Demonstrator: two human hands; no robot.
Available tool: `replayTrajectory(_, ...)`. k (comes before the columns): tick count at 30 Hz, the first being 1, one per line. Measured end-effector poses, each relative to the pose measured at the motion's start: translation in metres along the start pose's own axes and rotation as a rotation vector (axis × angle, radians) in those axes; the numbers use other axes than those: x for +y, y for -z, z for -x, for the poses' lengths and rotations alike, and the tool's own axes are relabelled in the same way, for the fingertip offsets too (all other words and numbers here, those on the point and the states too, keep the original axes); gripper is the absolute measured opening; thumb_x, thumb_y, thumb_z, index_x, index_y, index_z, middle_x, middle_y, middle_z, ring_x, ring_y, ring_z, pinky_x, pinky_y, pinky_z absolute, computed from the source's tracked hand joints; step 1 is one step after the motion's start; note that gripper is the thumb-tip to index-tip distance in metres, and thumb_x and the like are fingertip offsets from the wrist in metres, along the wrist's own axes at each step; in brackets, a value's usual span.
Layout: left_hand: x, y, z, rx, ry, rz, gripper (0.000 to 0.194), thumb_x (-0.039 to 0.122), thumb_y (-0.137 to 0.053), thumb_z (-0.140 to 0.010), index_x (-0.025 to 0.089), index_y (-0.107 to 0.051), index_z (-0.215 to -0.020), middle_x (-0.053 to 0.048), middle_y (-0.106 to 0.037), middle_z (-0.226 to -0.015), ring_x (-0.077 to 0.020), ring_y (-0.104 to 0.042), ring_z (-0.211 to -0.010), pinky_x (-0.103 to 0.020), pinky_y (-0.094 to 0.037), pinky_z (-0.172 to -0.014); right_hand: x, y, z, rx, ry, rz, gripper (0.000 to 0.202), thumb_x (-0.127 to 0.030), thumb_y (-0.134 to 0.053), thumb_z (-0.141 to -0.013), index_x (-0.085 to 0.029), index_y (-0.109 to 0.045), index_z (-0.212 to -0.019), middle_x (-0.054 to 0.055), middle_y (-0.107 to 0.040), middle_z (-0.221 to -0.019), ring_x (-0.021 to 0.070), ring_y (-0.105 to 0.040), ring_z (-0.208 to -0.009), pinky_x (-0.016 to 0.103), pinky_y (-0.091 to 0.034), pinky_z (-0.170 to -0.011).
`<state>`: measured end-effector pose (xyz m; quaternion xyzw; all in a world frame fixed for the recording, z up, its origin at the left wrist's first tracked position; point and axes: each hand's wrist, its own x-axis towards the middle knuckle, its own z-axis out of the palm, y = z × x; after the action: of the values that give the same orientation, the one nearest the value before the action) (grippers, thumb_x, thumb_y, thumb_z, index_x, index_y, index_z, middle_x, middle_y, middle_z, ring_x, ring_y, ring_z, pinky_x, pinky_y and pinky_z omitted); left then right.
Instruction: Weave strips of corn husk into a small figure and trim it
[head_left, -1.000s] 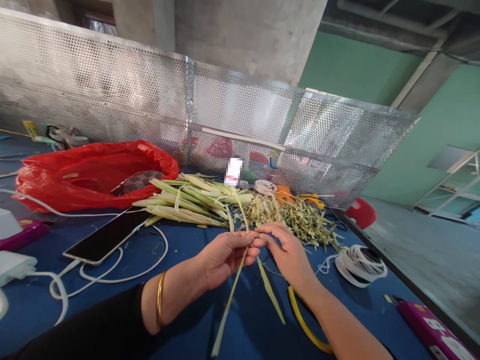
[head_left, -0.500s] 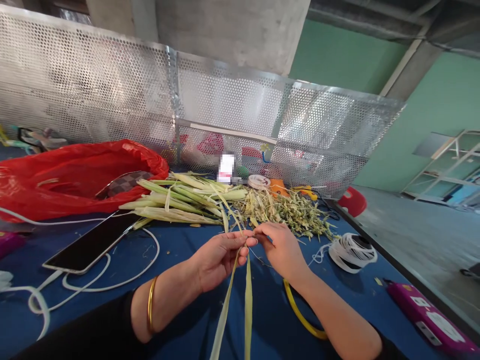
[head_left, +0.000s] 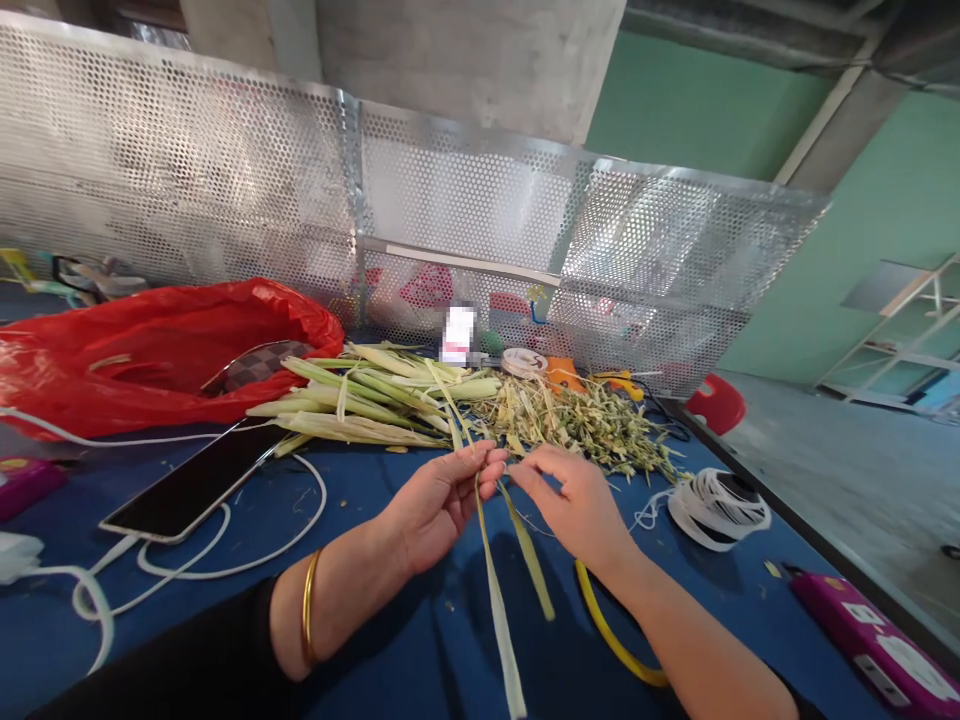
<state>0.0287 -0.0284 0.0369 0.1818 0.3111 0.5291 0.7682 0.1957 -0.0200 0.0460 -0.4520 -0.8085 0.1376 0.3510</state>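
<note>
My left hand (head_left: 442,505) is closed, thumb and fingers pinching pale green corn husk strips. One long husk strip (head_left: 495,605) hangs from it toward me; a shorter strip (head_left: 529,555) dangles below both hands' fingertips. Another strip (head_left: 448,395) reaches up and away over the husk pile. My right hand (head_left: 574,500) is pinched shut close beside the left fingertips, apparently on a thin white string (head_left: 536,525); its fingers partly hide the hold. That string seems to lead past the right hand toward a white cord spool (head_left: 720,510) on the blue table (head_left: 360,640).
Behind my hands lie a pile of corn husks (head_left: 375,395) and a heap of dried scraps (head_left: 592,425). At left are a red plastic bag (head_left: 150,350), a phone (head_left: 195,480) and a white cable (head_left: 300,520). A yellow ring (head_left: 615,645) and purple case (head_left: 862,635) lie right.
The hanging strips have swung to the right, and the shorter one's lower end now shows. The hands stay close together at nearly the same place; the view has shifted slightly.
</note>
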Motion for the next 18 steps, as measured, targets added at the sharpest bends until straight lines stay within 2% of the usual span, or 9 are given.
replayTrajectory(3,0.0,0.001,-0.001,-0.027,-0.051,0.036,0.012,0.005,-0.057,-0.082,0.01,-0.066,-0.089,-0.006,-0.071,-0.086,-0.0073,-0.064,-0.059,-0.013,-0.055,-0.056,-0.003,-0.003,0.002,-0.274,-0.134,-0.237,0.026,-0.032,-0.054,-0.085,-0.018,-0.062,-0.065,-0.001,-0.063,-0.064,0.0135,-0.056,-0.062,0.024,-0.04,-0.059)
replayTrajectory(5,0.001,-0.001,0.0,-0.028,-0.043,0.04,0.012,0.005,-0.058,-0.081,0.01,-0.066,-0.089,-0.006,-0.071,-0.089,-0.0069,-0.064,-0.059,-0.013,-0.055,-0.054,0.0,-0.005,0.002,-0.327,-0.178,-0.274,0.026,-0.03,-0.053,-0.085,-0.018,-0.061,-0.063,-0.002,-0.061,-0.061,0.0132,-0.055,-0.059,0.023,-0.04,-0.057)
replayTrajectory(8,0.001,-0.004,0.003,-0.02,0.009,0.03,0.012,0.005,-0.058,-0.081,0.01,-0.065,-0.089,-0.005,-0.071,-0.087,-0.0061,-0.063,-0.056,-0.013,-0.054,-0.054,0.007,-0.002,0.0,-0.219,-0.172,-0.086,0.024,-0.028,-0.052,-0.084,-0.019,-0.062,-0.064,-0.001,-0.059,-0.058,0.0139,-0.053,-0.055,0.024,-0.037,-0.052)
replayTrajectory(11,0.001,-0.004,0.003,-0.021,0.013,0.002,0.012,0.004,-0.059,-0.08,0.01,-0.066,-0.088,-0.006,-0.071,-0.086,-0.0072,-0.064,-0.059,-0.014,-0.054,-0.057,0.007,0.005,0.0,-0.069,-0.044,0.079,0.017,-0.023,-0.052,-0.083,-0.021,-0.066,-0.075,0.002,-0.065,-0.071,0.0169,-0.058,-0.066,0.026,-0.04,-0.058)
replayTrajectory(15,-0.005,0.0,0.002,-0.036,0.004,-0.109,0.013,0.005,-0.061,-0.078,0.009,-0.068,-0.089,-0.01,-0.071,-0.089,-0.0108,-0.067,-0.068,-0.016,-0.054,-0.062,0.0,0.009,0.002,0.112,-0.009,-0.012,0.019,-0.029,-0.051,-0.087,-0.021,-0.065,-0.097,0.006,-0.065,-0.09,0.0198,-0.06,-0.083,0.026,-0.045,-0.063)
replayTrajectory(18,-0.015,0.0,0.005,-0.084,0.057,-0.25,0.011,0.01,-0.063,-0.078,0.008,-0.07,-0.087,-0.01,-0.071,-0.084,-0.0106,-0.067,-0.067,-0.016,-0.052,-0.061,-0.002,0.005,0.003,0.139,-0.008,-0.061,0.02,-0.031,-0.055,-0.085,-0.02,-0.066,-0.097,0.005,-0.061,-0.084,0.0188,-0.059,-0.078,0.029,-0.046,-0.072)
